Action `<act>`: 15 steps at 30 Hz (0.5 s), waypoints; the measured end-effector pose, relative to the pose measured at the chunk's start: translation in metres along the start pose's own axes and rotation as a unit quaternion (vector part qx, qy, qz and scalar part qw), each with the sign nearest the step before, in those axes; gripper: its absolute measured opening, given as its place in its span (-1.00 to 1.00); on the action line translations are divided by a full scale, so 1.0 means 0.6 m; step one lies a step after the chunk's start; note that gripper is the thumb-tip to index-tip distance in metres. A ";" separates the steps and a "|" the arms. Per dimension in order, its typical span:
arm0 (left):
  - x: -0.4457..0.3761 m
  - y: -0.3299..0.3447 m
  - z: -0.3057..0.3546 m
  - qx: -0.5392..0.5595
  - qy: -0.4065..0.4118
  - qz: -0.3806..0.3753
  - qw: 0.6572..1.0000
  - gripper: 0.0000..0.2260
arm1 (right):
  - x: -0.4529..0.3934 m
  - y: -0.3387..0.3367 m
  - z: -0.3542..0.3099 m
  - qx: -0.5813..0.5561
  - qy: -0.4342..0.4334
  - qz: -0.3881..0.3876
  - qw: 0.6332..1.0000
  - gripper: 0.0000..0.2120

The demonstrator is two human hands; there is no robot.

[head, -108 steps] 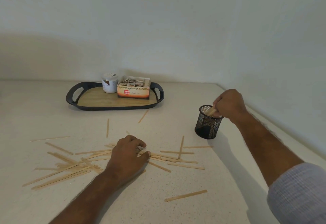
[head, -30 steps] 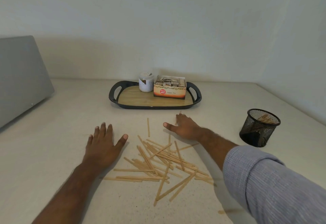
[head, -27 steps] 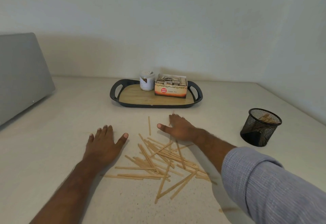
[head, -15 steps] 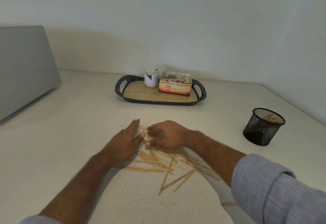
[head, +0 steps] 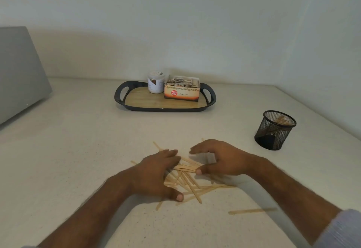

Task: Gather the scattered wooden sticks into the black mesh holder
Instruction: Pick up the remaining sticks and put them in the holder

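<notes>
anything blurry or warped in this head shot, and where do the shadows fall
Head view: the left hand and right hand are soft with motion blur over the wooden sticks, and the lone stick near the right forearm is smeared. The tray and black mesh holder look sharper. The wide lens bows the counter edges. Soft shadow lies on the wall behind the tray; no strong glare.

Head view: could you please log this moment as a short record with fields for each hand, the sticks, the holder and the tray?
left hand: open, fingers resting on the stick pile
right hand: open, arched over the pile, thumb on a stick
wooden sticks: heaped between the hands; one stray stick lies apart, nearer the camera
black mesh holder: upright, to the right, a few sticks inside
tray: at the back, holding a white jar and a ginger tea box
</notes>
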State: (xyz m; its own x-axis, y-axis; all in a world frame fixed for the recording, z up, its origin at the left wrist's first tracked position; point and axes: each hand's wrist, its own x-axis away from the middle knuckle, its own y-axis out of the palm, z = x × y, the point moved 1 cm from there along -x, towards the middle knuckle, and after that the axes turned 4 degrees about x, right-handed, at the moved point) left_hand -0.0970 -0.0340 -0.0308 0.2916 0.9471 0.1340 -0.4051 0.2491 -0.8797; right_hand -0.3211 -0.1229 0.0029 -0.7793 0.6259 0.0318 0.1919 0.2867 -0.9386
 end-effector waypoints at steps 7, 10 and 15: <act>-0.010 -0.004 0.020 -0.054 0.021 0.109 0.992 -0.43 | 0.031 0.019 0.000 0.078 0.016 -0.020 0.997 -0.13; -0.013 0.001 0.026 -0.049 0.028 0.131 0.990 -0.55 | 0.023 0.031 -0.014 0.062 -0.017 0.011 0.998 -0.30; -0.019 0.013 0.031 -0.035 0.031 0.172 0.984 -0.69 | 0.015 0.046 -0.036 0.048 -0.018 0.067 0.996 -0.65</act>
State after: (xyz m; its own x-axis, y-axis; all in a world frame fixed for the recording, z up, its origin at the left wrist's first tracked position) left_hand -0.1194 -0.0389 -0.0305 0.2003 0.9585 -0.2030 -0.4281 -0.1008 -0.8981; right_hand -0.3098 -0.0940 -0.0157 -0.7716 0.6273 -0.1057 0.2390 0.1318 -0.9620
